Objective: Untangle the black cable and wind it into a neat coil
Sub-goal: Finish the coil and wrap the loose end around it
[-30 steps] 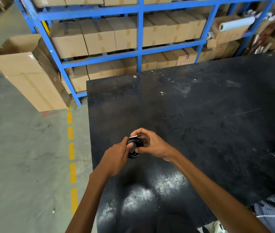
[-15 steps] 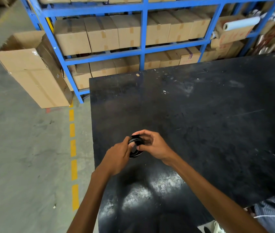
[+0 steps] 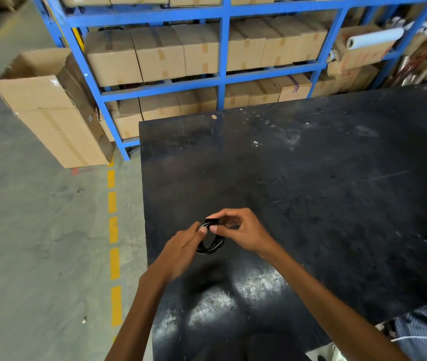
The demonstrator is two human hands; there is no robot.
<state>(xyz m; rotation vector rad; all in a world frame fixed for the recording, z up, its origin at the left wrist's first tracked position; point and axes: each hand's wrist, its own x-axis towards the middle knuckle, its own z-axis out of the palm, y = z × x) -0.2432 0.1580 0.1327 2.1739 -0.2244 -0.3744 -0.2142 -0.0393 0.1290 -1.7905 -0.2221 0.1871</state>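
The black cable (image 3: 211, 246) is wound into a small glossy coil, held just above the black table (image 3: 311, 191) near its left edge. My left hand (image 3: 183, 250) grips the coil's left side with thumb and fingers. My right hand (image 3: 238, 231) pinches the top of the coil, where a short black end or strap sticks up. Both thumbs meet at the coil's upper rim. The far side of the coil is hidden behind my fingers.
A blue rack (image 3: 223, 74) with several cardboard boxes stands behind the table. A big open carton (image 3: 50, 108) leans on the floor to the left. Yellow dashes (image 3: 113, 230) run along the concrete floor beside the table edge. A person's trouser leg (image 3: 426, 327) is at lower right.
Both hands keep hold of the coil in about the same spot. My right fingers have shifted at its top; the pale tip seen earlier is now out of sight.
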